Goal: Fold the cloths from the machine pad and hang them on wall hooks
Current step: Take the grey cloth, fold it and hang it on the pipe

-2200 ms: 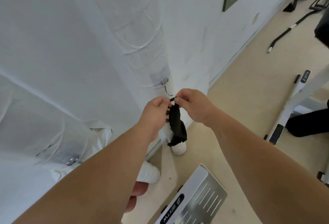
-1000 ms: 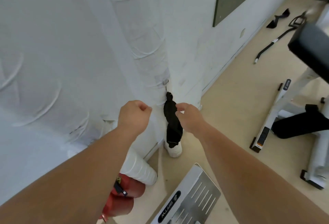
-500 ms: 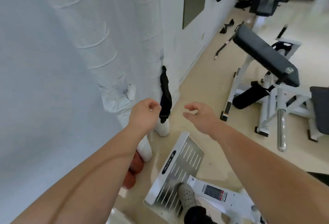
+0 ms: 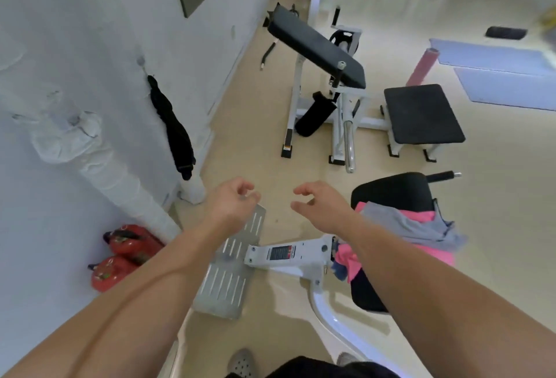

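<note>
A folded black cloth (image 4: 174, 128) hangs from a small wall hook (image 4: 140, 62) on the white wall at left. A grey cloth (image 4: 415, 228) and a pink cloth (image 4: 436, 253) lie in a heap on the black machine pad (image 4: 394, 191) at right. My left hand (image 4: 231, 201) and my right hand (image 4: 322, 206) hover side by side above the floor, between the wall and the pad. Both have loosely curled fingers and hold nothing.
A slotted metal footplate (image 4: 228, 272) on a white machine frame (image 4: 294, 257) lies below my hands. Two red fire extinguishers (image 4: 120, 257) rest at the wall's foot beside wrapped white pipes (image 4: 120, 191). A black-padded bench machine (image 4: 319, 46) and a black seat (image 4: 421, 114) stand beyond.
Both hands let go of the black cloth, which now hangs on the hook, and drew back from the wall. The view swung right, bringing the pad with the cloths into sight.
</note>
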The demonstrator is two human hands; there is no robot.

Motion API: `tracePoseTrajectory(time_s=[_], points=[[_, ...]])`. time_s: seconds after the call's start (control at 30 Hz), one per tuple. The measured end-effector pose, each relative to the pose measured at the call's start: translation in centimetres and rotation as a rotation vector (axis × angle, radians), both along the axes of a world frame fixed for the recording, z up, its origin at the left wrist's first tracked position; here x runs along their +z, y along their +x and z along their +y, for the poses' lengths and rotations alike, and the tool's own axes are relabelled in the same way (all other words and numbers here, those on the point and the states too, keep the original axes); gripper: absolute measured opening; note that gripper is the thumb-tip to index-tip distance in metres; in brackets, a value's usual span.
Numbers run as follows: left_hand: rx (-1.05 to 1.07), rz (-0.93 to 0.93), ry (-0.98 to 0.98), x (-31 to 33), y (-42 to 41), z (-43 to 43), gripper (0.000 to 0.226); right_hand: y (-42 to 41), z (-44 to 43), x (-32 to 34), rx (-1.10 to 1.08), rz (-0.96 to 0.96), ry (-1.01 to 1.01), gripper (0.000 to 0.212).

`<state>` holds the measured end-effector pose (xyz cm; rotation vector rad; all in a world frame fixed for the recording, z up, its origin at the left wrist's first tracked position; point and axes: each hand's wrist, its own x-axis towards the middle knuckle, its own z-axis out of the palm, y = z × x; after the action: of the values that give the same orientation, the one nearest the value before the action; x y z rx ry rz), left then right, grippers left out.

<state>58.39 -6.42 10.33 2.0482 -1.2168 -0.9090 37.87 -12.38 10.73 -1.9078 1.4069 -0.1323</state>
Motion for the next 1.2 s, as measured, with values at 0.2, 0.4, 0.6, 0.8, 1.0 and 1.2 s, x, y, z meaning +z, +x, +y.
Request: tracePoseTrajectory(time_s=[0.2, 0.4, 0.6, 0.8, 1.0, 1.2], points=[[-0.141, -0.04, 0.084, -3.4, -13.5, -3.2, 0.028, -14.3, -1.3, -4.3, -0.102, 0.002, 0.068, 0.043], [-0.213, -0.038, 0.172, -5.3, -26.5, -7.0, 0.031, -28.5, -3.9, -7.6, -0.157, 0.058, 0.094, 0.032], [-0.376, -0.115, 0.258, -7.4, -33.7, -10.5, 0.037, -36.5, -7.1, -10.2, -0.295, 0.116, 0.092, 0.038], [-0.57, -0.172, 0.345, -11.3, -37.0, -14.7, 0.049, -39.3, -9.2, -13.7, -0.256, 0.283, 0.113, 0.045], [-0.929, -0.371, 0.36, -15.3, -37.9, -19.0, 0.06, -39.2, -8.9, -17.4, -0.221, 0.352, 0.134, 0.06], [-0.946, -0.369, 0.202, -17.1, -37.5, -20.1, 0.034, -39.9, -8.7, -18.3, -0.265, 0.256, 0.031, 0.038]])
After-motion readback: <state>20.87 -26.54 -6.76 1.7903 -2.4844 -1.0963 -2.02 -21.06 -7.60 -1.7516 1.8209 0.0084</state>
